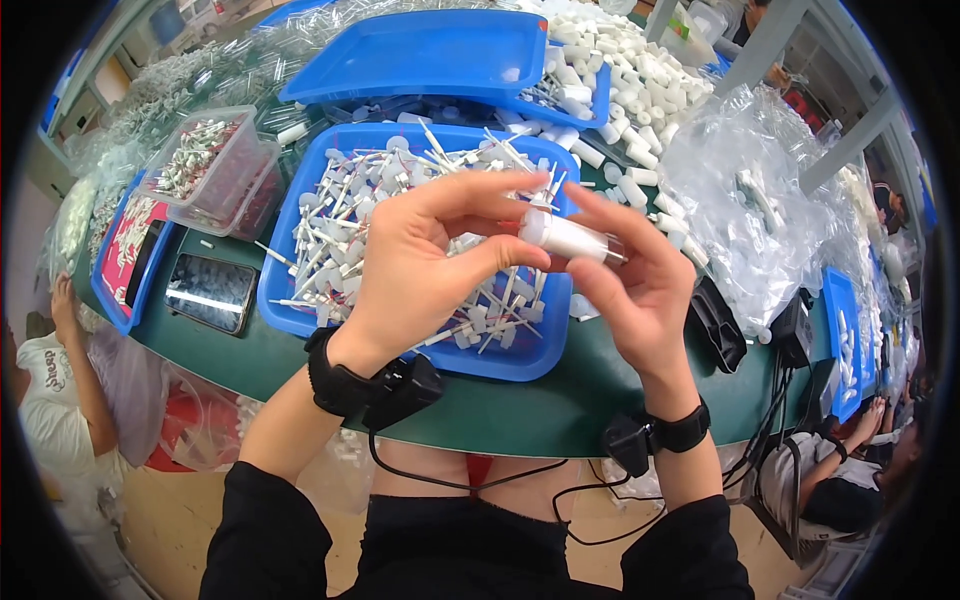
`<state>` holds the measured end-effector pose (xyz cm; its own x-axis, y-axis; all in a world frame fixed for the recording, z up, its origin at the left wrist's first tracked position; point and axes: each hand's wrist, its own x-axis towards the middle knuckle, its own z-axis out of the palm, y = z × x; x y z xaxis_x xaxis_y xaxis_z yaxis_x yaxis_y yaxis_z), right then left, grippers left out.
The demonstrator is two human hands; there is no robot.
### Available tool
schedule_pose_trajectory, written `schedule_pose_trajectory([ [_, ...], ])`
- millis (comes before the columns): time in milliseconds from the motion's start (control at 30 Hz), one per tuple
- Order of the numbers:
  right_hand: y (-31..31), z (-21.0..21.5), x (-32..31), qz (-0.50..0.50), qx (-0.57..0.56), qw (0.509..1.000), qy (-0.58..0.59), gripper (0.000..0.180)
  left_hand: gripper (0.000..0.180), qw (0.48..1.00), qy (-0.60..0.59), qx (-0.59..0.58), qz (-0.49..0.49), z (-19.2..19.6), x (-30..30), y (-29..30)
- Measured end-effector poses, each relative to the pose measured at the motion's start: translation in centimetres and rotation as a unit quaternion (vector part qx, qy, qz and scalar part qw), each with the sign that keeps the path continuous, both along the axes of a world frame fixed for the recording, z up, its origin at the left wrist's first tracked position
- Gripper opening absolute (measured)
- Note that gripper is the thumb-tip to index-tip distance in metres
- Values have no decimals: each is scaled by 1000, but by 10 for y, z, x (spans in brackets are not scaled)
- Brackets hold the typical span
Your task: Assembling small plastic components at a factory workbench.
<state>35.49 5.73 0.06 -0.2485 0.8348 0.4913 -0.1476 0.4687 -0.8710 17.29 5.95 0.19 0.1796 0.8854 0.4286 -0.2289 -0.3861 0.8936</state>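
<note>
Over the blue tray [515, 368], a white cylinder with a clear sleeve [575, 240] and a translucent cap at its left end is held level between both hands. My left hand [415, 260] pinches the capped end between thumb and fingers. At the other end, the thumb and fingers of my right hand [640, 290] close around the clear sleeve. Below them the tray holds a heap of small parts [340, 220] with white stems and translucent round caps. Fingers partly hide the cylinder's ends.
A phone [210, 292] and a clear plastic box [205, 165] of small parts lie left. Behind stands another blue tray [420, 55]. White cylinders [630, 80] and plastic bags [740, 200] pile up at right, near a black holder [715, 325]. Other people sit at both sides.
</note>
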Motion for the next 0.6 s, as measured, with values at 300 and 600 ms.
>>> schedule_pose_trajectory([
  [300,-1,-4,0,-29,32,998,-55,29,23,969,121,179,116,-7,-2,0],
  [600,3,-10,-1,-102,152,981,-63,29,27,962,111,234,82,-5,-2,8],
])
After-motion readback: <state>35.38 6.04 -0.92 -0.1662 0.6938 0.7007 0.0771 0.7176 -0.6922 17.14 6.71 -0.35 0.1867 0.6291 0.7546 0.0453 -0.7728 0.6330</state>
